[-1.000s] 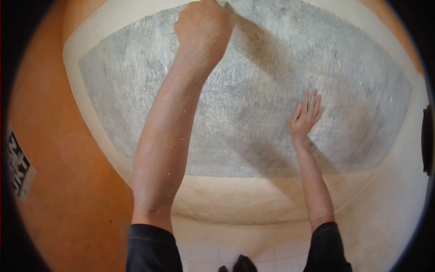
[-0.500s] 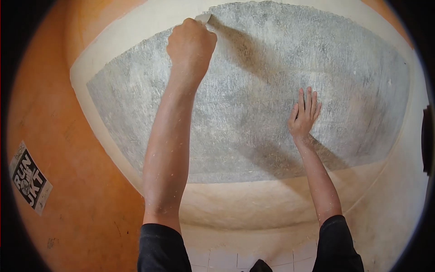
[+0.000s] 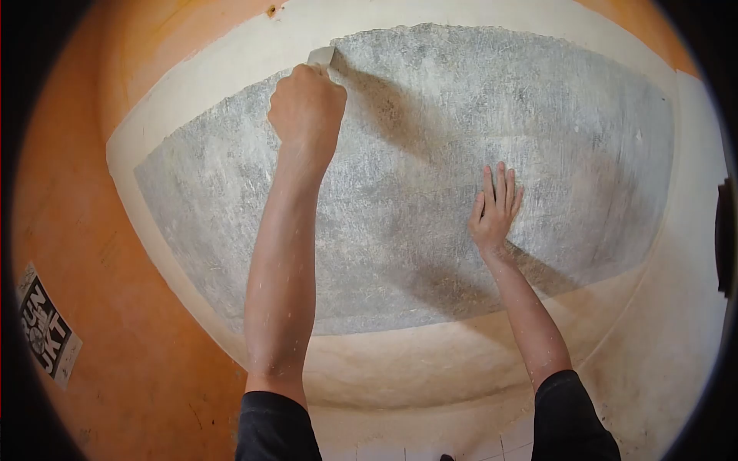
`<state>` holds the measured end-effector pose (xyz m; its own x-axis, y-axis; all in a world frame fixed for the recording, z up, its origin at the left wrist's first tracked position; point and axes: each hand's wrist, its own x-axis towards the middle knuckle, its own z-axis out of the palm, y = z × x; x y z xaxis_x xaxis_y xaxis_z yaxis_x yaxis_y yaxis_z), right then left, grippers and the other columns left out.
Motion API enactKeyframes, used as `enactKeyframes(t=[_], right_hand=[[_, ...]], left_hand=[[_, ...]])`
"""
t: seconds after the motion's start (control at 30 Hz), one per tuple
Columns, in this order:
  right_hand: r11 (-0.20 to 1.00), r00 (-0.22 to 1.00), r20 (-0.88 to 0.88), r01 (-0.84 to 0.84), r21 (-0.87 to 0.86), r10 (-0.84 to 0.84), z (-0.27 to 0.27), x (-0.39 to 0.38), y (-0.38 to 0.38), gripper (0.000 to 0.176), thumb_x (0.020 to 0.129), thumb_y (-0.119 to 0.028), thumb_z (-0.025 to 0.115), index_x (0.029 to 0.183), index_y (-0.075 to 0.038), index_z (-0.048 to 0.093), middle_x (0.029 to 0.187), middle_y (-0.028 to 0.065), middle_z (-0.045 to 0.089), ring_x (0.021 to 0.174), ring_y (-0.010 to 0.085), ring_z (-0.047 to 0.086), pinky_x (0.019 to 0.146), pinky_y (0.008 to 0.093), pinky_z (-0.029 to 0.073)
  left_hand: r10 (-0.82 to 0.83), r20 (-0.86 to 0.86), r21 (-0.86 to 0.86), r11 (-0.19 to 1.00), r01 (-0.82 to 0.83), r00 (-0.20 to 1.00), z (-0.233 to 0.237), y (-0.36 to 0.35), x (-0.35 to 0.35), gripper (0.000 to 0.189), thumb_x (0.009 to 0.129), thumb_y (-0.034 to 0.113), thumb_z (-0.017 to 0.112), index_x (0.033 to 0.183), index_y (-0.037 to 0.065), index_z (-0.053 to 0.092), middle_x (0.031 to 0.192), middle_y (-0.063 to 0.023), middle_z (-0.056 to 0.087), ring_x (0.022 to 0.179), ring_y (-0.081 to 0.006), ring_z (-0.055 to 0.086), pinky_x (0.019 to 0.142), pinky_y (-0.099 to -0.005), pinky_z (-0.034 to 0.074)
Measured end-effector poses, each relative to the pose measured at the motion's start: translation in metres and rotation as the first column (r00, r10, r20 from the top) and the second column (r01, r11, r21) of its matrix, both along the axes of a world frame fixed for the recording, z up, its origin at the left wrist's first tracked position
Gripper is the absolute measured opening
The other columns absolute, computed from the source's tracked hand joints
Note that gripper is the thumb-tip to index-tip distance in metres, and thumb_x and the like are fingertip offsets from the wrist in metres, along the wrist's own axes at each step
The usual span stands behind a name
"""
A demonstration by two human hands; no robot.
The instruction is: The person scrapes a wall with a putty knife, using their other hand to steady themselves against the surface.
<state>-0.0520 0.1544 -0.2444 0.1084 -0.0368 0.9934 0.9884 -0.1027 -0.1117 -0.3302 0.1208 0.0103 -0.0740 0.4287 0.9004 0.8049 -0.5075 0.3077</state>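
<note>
My left hand [image 3: 307,107] is closed in a fist around a scraper, with the arm stretched up the wall. The pale flat blade of the scraper [image 3: 321,56] shows above the knuckles; its handle is hidden in the fist. The blade lies at the upper edge of a rough grey patch [image 3: 430,215] on the wall, where it borders a cream-coloured band [image 3: 231,73]. Lower and to the right, my right hand [image 3: 496,215] rests on the grey patch with its fingers stretched upward, holding nothing. Small pale flecks dot both forearms.
An orange wall [image 3: 138,330] stands on the left, bearing a black and white sticker [image 3: 48,326]. A dark object [image 3: 724,238] sits at the right edge. Pale floor tiles [image 3: 430,442] appear at the bottom.
The whole view has shifted, so wall and hands appear lower and farther left. My left hand still grips the scraper near the same edge, and my right hand stays in place on the patch.
</note>
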Motion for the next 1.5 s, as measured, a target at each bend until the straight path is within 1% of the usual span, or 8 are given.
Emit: enactKeyframes(t=[0.1,0.17,0.53,0.6,1.03,1.13,1.47,1.5], right_hand=[[1.0,1.0,-0.001,0.005,-0.019,-0.005,0.003,-0.004,-0.005,0.046,0.103,-0.025,0.038,0.146,-0.013,0.048,0.156,0.0104,0.037,0.147,0.0327,0.026,0.118,0.0558,0.01],[1.0,1.0,-0.001,-0.018,-0.002,0.018,0.004,-0.003,-0.001,0.046,0.103,-0.025,0.038,0.146,-0.014,0.048,0.156,0.0104,0.037,0.147,0.0327,0.025,0.118,0.0557,0.01],[1.0,1.0,-0.004,-0.019,0.025,0.019,0.0,-0.002,0.0,0.047,0.101,-0.022,0.039,0.147,-0.014,0.046,0.157,0.0091,0.036,0.147,0.032,0.026,0.118,0.0554,0.009],[1.0,1.0,0.007,-0.005,0.021,0.005,0.0,-0.002,0.0,0.047,0.101,-0.023,0.039,0.147,-0.014,0.046,0.157,0.009,0.036,0.147,0.0318,0.025,0.119,0.0556,0.009],[1.0,1.0,0.005,0.004,0.014,-0.005,0.001,-0.003,0.001,0.048,0.101,-0.023,0.039,0.148,-0.015,0.044,0.157,0.009,0.035,0.148,0.0321,0.024,0.118,0.0559,0.01],[1.0,1.0,0.0,0.007,-0.002,-0.007,-0.001,-0.004,-0.002,0.048,0.101,-0.023,0.039,0.148,-0.015,0.044,0.157,0.009,0.034,0.148,0.032,0.024,0.118,0.0558,0.01],[1.0,1.0,-0.008,0.028,0.014,-0.028,0.001,-0.001,0.001,0.048,0.101,-0.022,0.039,0.149,-0.015,0.044,0.158,0.0084,0.034,0.148,0.031,0.024,0.119,0.0547,0.01],[1.0,1.0,-0.004,0.014,0.01,-0.014,0.0,-0.002,0.001,0.049,0.101,-0.022,0.039,0.149,-0.015,0.044,0.158,0.0082,0.034,0.148,0.0309,0.024,0.119,0.0545,0.01]], left_hand=[[0.047,0.027,0.021,0.999,-0.048,0.999,-0.005,0.0,-0.006,0.021,0.084,0.013,0.06,0.096,-0.001,0.07,0.093,-0.0217,0.071,0.09,-0.0366,0.07,0.078,-0.0452,0.056],[0.065,-0.066,-0.123,0.99,-0.073,0.996,0.003,-0.007,-0.016,0.031,0.094,0.03,0.054,0.113,0.014,0.073,0.103,-0.0187,0.072,0.098,-0.0372,0.068,0.085,-0.0463,0.054],[0.034,0.007,-0.035,0.999,-0.034,0.999,-0.003,0.006,0.002,0.029,0.095,0.027,0.054,0.11,0.014,0.074,0.096,-0.0175,0.073,0.093,-0.0359,0.07,0.082,-0.0458,0.055],[0.038,0.016,0.011,0.999,-0.039,0.999,-0.005,0.003,0.005,0.017,0.085,0.008,0.06,0.095,-0.001,0.07,0.09,-0.0209,0.071,0.087,-0.0343,0.071,0.075,-0.043,0.057],[0.03,0.004,0.074,0.997,-0.03,1.0,0.002,0.0,0.01,0.013,0.081,0.009,0.066,0.085,-0.002,0.07,0.085,-0.0204,0.071,0.08,-0.0335,0.072,0.069,-0.0405,0.059],[0.051,-0.012,-0.101,0.994,-0.052,0.999,0.003,-0.004,0.003,0.029,0.088,0.021,0.058,0.111,0.014,0.074,0.102,-0.0183,0.072,0.097,-0.0358,0.069,0.086,-0.0439,0.054],[0.009,-0.017,-0.131,0.991,-0.011,1.0,0.005,-0.005,0.008,0.03,0.089,0.021,0.057,0.112,0.01,0.073,0.102,-0.0186,0.072,0.099,-0.0351,0.069,0.086,-0.044,0.054],[0.016,0.004,-0.032,0.999,-0.016,1.0,0.004,-0.002,0.013,0.022,0.085,0.016,0.061,0.1,0.003,0.071,0.096,-0.0207,0.071,0.092,-0.0347,0.07,0.08,-0.0425,0.057]])
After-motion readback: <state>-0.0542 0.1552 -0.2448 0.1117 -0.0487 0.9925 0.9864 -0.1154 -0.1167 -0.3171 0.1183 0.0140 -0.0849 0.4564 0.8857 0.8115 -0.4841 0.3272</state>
